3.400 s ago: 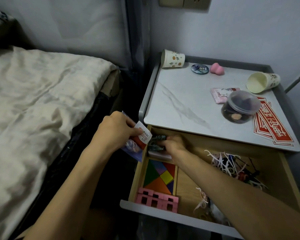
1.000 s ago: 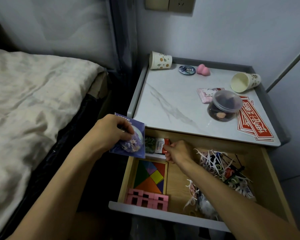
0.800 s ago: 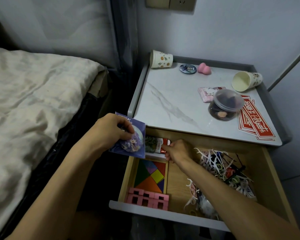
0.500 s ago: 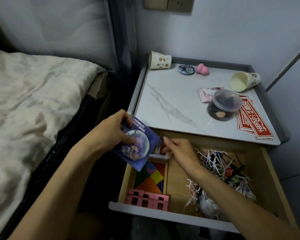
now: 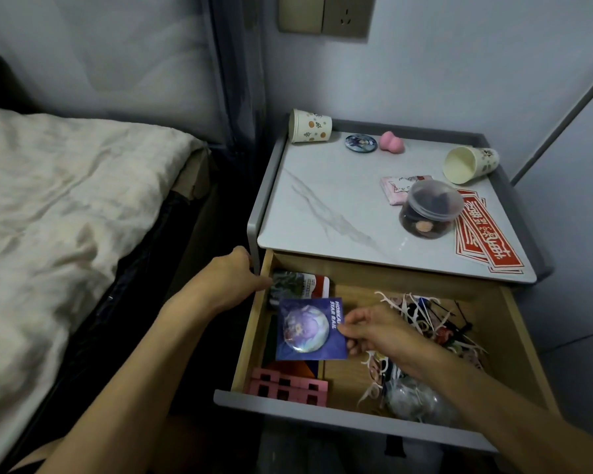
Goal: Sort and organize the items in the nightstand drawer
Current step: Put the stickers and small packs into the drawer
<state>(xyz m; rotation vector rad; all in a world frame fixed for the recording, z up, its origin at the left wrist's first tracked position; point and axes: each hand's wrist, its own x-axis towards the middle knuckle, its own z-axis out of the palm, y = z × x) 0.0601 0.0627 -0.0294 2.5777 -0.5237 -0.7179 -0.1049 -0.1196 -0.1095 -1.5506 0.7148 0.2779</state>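
The nightstand drawer (image 5: 250, 336) stands pulled out. My right hand (image 5: 370, 331) pinches the right edge of a blue card with a round shiny badge (image 5: 307, 328) and holds it over the drawer's left half. My left hand (image 5: 230, 282) reaches over the drawer's left wall, its fingertips at a dark green and red packet (image 5: 302, 285) in the back left corner; its grip is hidden. Under the card lies a coloured tangram (image 5: 302, 367), mostly covered. A pink block piece (image 5: 288, 386) sits at the front left. White floss picks and hair ties (image 5: 418, 313) are piled at the right.
A crumpled clear bag (image 5: 415, 401) lies at the drawer's front right. On the marble top are two tipped paper cups (image 5: 310, 126) (image 5: 469, 164), a round badge (image 5: 361, 143), a pink sponge (image 5: 392, 142), a lidded jar (image 5: 428, 210) and red stickers (image 5: 486, 237). The bed (image 5: 65, 200) is at the left.
The blue badge card has passed from my left hand to my right hand and now hangs over the tangram. My left hand has moved to the packet at the drawer's back left.
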